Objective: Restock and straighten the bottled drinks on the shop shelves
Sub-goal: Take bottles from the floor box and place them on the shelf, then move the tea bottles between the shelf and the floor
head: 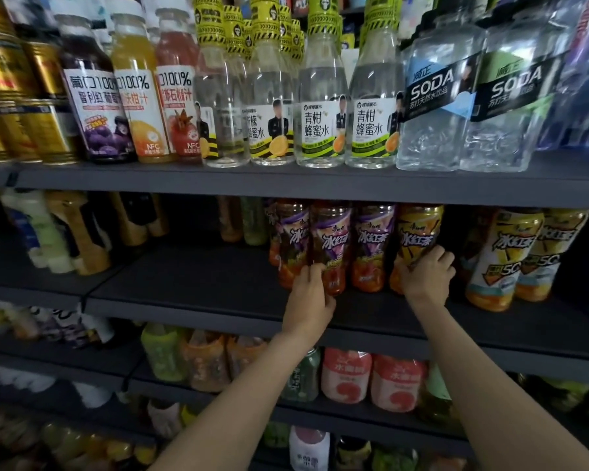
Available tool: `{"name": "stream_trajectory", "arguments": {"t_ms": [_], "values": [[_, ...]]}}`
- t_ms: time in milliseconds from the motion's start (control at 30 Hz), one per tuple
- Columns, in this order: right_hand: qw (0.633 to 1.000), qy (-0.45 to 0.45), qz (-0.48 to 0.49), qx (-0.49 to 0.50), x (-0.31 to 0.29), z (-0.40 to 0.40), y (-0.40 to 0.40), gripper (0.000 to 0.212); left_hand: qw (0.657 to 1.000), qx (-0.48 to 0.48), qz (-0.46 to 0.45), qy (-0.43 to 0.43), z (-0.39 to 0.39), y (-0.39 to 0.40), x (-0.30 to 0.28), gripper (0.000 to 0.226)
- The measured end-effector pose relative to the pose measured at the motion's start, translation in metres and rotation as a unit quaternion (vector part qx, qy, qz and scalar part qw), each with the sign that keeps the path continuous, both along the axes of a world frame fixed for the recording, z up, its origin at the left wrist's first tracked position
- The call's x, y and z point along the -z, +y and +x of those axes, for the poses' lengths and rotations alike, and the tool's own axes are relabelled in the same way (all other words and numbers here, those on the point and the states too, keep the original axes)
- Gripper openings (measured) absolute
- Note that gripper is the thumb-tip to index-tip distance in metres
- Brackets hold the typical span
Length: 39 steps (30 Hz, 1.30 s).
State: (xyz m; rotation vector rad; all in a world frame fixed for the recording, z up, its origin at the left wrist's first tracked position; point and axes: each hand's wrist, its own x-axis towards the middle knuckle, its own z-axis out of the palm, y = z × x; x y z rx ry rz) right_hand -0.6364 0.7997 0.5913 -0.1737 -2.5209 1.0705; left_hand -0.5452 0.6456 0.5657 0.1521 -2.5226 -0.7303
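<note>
Both hands grip iced-tea bottles on the middle shelf [191, 283] — left hand [309, 294] a purple-labelled bottle [330, 246], right hand [426, 271] a yellow-labelled bottle [417, 232].

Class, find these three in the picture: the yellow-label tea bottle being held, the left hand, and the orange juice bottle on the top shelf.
Yellow-label tea bottle [417, 237]: head view, on its label.
Left hand [309, 294]: head view, on its back.
Orange juice bottle [140, 93]: head view, on its white label.

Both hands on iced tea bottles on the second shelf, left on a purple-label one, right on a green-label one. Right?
Not quite. The head view shows the right hand gripping a yellow-label iced tea bottle, not a green one. The rest holds: the left hand holds a purple-label iced tea bottle, both on the second shelf.
</note>
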Motion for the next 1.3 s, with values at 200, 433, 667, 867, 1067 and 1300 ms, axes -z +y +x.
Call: {"name": "stream_trajectory", "arguments": {"t_ms": [200, 433, 667, 867, 1067, 1300], "values": [[0.989, 0.142, 0.004, 0.027, 0.001, 0.045, -0.027, 0.050, 1.000, -0.019, 0.006, 0.011, 0.029, -0.022, 0.006, 0.044], [0.960, 0.161, 0.054, -0.223, 0.005, 0.135, -0.151, 0.045, 0.990, -0.101, 0.073, -0.068, 0.128, -0.119, 0.024, 0.050], [0.827, 0.011, 0.207, -0.523, 0.058, 0.302, -0.340, 0.042, 0.937, -0.238, 0.187, -0.173, 0.349, -0.281, 0.073, 0.044], [0.624, -0.182, 0.307, -0.695, 0.105, 0.448, -0.462, 0.041, 0.831, -0.393, 0.304, -0.250, 0.560, -0.388, 0.131, 0.060], [0.574, -0.187, 0.330, -0.726, 0.134, 0.549, -0.567, 0.016, 0.791, -0.483, 0.297, -0.231, 0.686, -0.477, 0.132, 0.038], [0.515, -0.229, 0.364, -0.741, 0.182, 0.588, -0.692, 0.028, 0.790, -0.451, 0.285, -0.301, 0.732, -0.560, 0.172, 0.031]]}}
